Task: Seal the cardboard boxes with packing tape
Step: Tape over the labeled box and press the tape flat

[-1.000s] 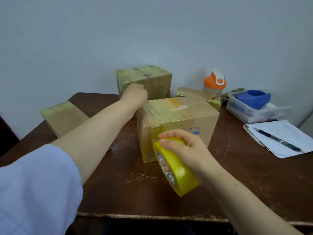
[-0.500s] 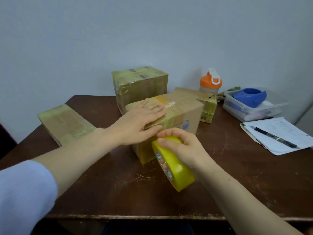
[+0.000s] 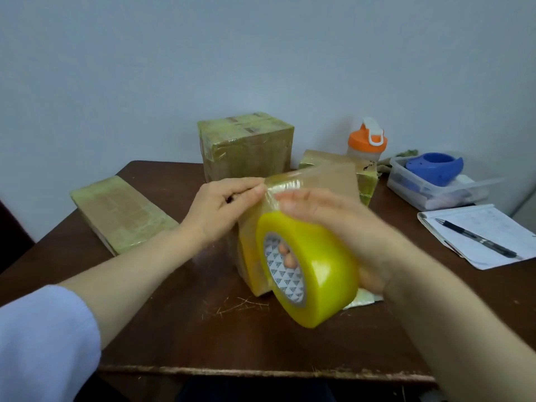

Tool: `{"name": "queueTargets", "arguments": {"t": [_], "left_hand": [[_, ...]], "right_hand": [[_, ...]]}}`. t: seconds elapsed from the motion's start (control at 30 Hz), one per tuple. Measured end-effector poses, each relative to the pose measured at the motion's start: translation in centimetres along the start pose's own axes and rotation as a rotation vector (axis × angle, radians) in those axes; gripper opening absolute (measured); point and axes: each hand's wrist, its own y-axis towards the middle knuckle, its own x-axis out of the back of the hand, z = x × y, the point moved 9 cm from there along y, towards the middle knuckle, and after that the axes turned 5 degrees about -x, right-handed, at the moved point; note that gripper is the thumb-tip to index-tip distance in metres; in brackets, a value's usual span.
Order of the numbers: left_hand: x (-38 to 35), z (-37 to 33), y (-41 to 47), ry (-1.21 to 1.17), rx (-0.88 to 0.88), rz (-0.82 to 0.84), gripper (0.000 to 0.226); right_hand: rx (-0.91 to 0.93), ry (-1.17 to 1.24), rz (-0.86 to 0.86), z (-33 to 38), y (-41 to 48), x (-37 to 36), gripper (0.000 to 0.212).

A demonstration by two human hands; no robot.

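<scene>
- Yellow packing-tape roll stands on edge just in front of the cardboard box that we are working on, at the middle of the table.
- Our right hand is blurred but grips the roll. Two fingertips show through its core, and the palm lies over the rim.
- Our left hand pinches the tape end at the nine o'clock end of the box's upper edge.
- A clear strip runs from that pinch down the near face to the roll, so we judge the step in hand to be laying a band over this box.
- Next we must press the end down firmly, draw the roll on under even tension so the strip lies straight, then smooth and sever it. Neither hand holds a cutter.
- Three boxes look already wrapped in tape: a tall box at twelve o'clock, a flat box at ten, and a small box at one.
</scene>
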Motion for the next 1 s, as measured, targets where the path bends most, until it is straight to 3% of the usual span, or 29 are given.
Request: {"name": "queueTargets", "arguments": {"t": [0.03,0.13,0.27,0.3,0.37,0.4,0.53,0.67,0.83,1.0], "left_hand": [[-0.3,0.3,0.2,-0.111,0.060,0.044,0.017],[-1.6,2.2,0.5,-0.272,0.218,0.097,0.032],[-2.4,5.9,0.4,-0.299,0.489,0.019,0.018],[-2.5,6.7,0.3,-0.293,0.536,-0.010,0.017],[-2.7,8.0,-0.3,-0.299,0.595,-0.051,0.019],[-2.7,8.3,-0.4,-0.304,0.593,-0.070,0.019],[-2.3,8.5,0.0,-0.277,0.553,-0.124,0.010],[-2.4,8.8,0.8,-0.255,0.540,-0.135,0.033],[-3.4,8.4,2.2,-0.155,0.460,-0.066,0.048],[-3.8,8.8,2.9,-0.111,0.458,-0.031,0.043]], "right_hand": [[0.023,-0.016,0.034,1.4,-0.3,-0.5,0.048],[0.036,-0.032,0.017,4.2,0.8,-1.1,0.062],[0.011,0.011,-0.034,4.8,3.5,-1.7,0.023],[0.029,0.007,-0.062,4.9,4.0,-1.5,0.034],[0.053,-0.021,-0.119,4.6,4.6,-0.8,0.076],[0.077,-0.051,-0.127,4.5,4.7,-0.8,0.083],[0.190,-0.091,-0.135,4.9,4.1,-1.0,0.053],[0.248,-0.163,-0.143,5.9,2.2,-0.9,0.028],[0.181,-0.254,-0.210,6.1,0.0,0.2,0.019],[0.064,-0.389,-0.258,4.3,-2.9,1.6,0.015]]}}
